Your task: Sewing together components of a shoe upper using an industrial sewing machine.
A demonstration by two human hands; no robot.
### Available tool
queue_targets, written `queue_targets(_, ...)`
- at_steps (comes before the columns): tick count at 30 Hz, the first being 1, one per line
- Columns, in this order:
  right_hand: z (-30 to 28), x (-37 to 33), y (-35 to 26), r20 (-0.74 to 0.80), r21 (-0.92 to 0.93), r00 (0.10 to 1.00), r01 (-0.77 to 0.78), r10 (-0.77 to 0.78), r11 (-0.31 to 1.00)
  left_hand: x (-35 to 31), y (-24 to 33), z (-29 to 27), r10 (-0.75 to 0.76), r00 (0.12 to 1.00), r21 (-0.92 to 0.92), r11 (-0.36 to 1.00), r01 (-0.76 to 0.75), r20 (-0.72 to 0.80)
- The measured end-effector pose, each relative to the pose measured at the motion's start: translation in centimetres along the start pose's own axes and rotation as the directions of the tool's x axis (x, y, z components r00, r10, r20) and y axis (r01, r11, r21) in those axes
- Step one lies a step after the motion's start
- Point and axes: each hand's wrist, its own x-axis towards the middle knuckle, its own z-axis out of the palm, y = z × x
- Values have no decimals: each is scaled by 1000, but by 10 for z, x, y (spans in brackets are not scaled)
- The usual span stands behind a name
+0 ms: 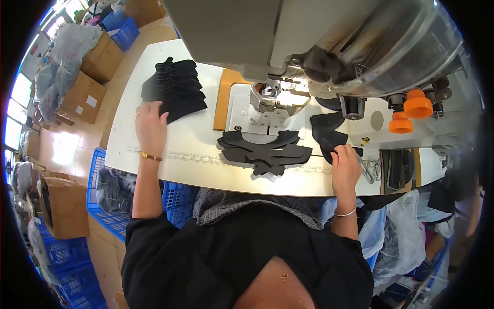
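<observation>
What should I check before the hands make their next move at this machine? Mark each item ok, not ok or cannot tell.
1. Left hand clear of the metal plate: ok, well to its left.
2. Left hand gripping a piece from the fanned black stack: cannot tell; it is at the stack's near-left edge, but its grip is unclear.
3. Right hand clear of the plate: ok, at the black pieces on the right.
4. Right fingers holding only fabric: cannot tell; something thin and dark shows at the fingertips.
5. Ruler scale uncovered along its length: not ok, the curved black pieces hide its middle.
</observation>
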Motion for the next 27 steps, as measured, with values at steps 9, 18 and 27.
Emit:
queue_targets(9,-52,49,-43,-217,281,883,464,-415,840,-21,106,0,667,683,-694,643,-326,297)
queue_targets(18,-78,93,-74,107,640,805,393,-583,660,12,114,-13,717,549,-694,650,-308,429)
queue_targets(27,-52,92,-72,-35,626,894,368,-447,687,26,153,-83,787,607,-357,537,-764,-114)
